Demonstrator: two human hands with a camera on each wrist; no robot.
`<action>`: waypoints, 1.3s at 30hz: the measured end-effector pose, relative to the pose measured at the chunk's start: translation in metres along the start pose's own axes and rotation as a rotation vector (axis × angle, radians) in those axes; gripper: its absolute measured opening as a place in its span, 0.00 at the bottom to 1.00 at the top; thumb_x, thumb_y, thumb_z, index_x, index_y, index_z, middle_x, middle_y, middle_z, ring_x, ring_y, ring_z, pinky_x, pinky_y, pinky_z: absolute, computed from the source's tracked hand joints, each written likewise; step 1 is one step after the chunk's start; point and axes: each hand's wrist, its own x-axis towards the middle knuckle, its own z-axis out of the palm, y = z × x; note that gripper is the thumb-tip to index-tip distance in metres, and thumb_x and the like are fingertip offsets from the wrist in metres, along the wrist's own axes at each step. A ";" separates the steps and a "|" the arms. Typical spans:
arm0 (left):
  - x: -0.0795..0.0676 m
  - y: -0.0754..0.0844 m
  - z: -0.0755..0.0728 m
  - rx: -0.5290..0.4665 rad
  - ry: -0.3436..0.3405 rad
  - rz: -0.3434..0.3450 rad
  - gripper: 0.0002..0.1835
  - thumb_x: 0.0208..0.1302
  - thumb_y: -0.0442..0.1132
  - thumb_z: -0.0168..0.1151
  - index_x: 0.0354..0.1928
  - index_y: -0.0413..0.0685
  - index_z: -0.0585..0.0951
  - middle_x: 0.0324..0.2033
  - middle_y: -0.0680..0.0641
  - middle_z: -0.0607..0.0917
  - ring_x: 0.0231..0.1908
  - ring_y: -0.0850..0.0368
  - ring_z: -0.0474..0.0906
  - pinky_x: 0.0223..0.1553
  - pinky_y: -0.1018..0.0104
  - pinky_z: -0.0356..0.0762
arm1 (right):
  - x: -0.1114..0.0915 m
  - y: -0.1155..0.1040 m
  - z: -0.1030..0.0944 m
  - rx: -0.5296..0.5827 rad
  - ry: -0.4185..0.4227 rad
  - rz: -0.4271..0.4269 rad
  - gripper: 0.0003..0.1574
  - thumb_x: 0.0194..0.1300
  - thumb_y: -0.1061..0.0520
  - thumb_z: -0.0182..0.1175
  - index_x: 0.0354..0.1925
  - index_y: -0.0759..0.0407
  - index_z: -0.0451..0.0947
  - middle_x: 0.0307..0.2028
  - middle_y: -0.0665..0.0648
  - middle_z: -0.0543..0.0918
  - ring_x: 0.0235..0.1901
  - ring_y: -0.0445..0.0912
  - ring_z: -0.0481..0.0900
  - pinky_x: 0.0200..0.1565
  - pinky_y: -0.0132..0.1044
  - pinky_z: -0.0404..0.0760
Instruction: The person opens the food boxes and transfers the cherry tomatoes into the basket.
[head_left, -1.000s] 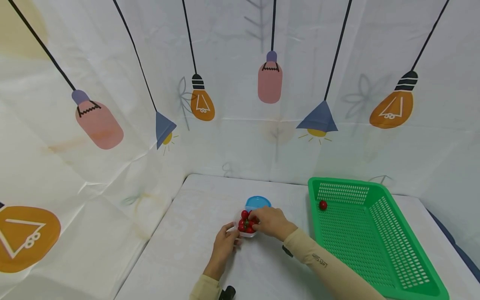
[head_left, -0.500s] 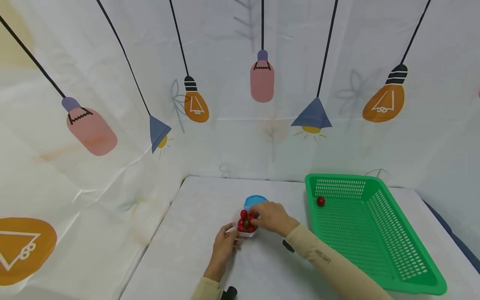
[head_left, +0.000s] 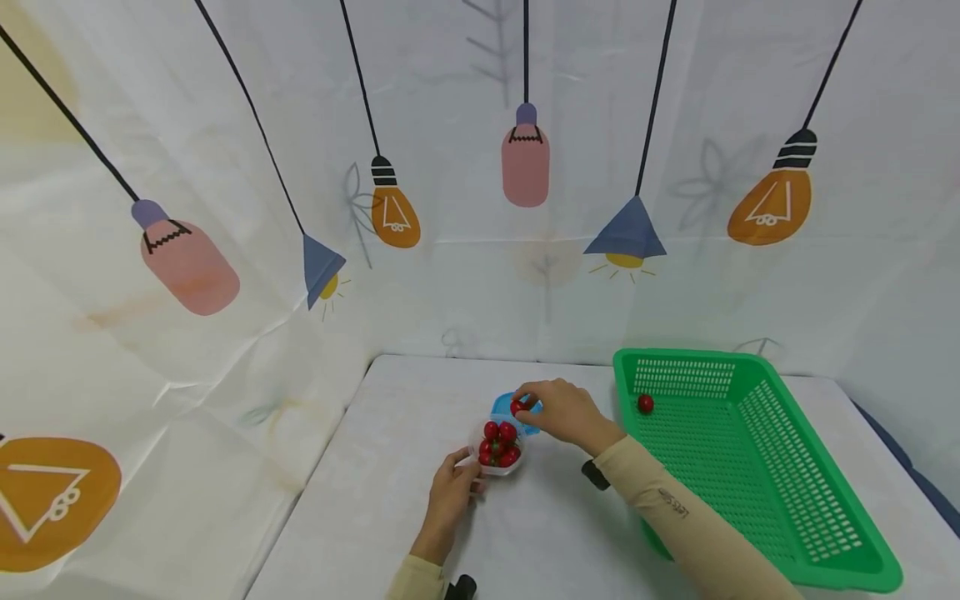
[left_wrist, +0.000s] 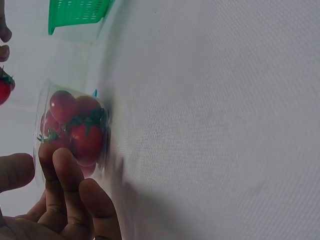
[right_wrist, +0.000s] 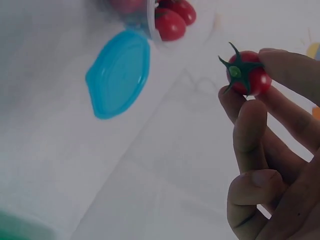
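Observation:
Between its thumb and fingertips my right hand (head_left: 566, 410) pinches a cherry tomato (right_wrist: 246, 73) with a green stem star, held above a blue lid (right_wrist: 120, 75). A small clear plastic tub (head_left: 501, 470) stands on the table, with several red cherry tomatoes (left_wrist: 86, 141) inside. At the tub's near-left side my left hand (head_left: 448, 500) holds its edge, the thumb at the rim and the fingers (left_wrist: 68, 170) against the outer wall. The far faces of the tub are hidden from the left wrist view.
A large green perforated basket (head_left: 821, 467) stands on the right of the white table (head_left: 360, 500). One cherry tomato (head_left: 646, 404) lies in its far-left corner. A white sheet (head_left: 465, 292) printed with lamps hangs behind and to the left.
My right hand has risen out of the tub, away from me and slightly right, carrying a cherry tomato. My left hand stays at the tub. The head view shifted slightly.

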 end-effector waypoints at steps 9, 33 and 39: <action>0.001 0.002 0.001 0.019 0.008 0.002 0.27 0.74 0.43 0.56 0.69 0.37 0.68 0.40 0.47 0.86 0.37 0.53 0.83 0.38 0.61 0.77 | -0.001 0.026 -0.029 0.030 0.078 0.033 0.21 0.67 0.45 0.68 0.55 0.48 0.83 0.43 0.52 0.89 0.36 0.46 0.81 0.29 0.37 0.77; 0.003 -0.001 -0.001 0.021 0.025 -0.002 0.26 0.73 0.43 0.57 0.67 0.38 0.71 0.38 0.47 0.86 0.34 0.55 0.82 0.38 0.61 0.77 | -0.040 0.130 -0.070 0.231 0.321 0.102 0.26 0.70 0.47 0.64 0.62 0.53 0.79 0.50 0.62 0.86 0.35 0.53 0.83 0.28 0.42 0.78; 0.003 -0.001 -0.002 0.020 0.041 -0.013 0.26 0.72 0.43 0.57 0.67 0.38 0.72 0.38 0.47 0.86 0.34 0.55 0.82 0.37 0.62 0.77 | -0.054 0.155 -0.071 0.176 0.316 0.128 0.27 0.71 0.43 0.62 0.61 0.55 0.79 0.50 0.64 0.85 0.42 0.57 0.84 0.36 0.47 0.80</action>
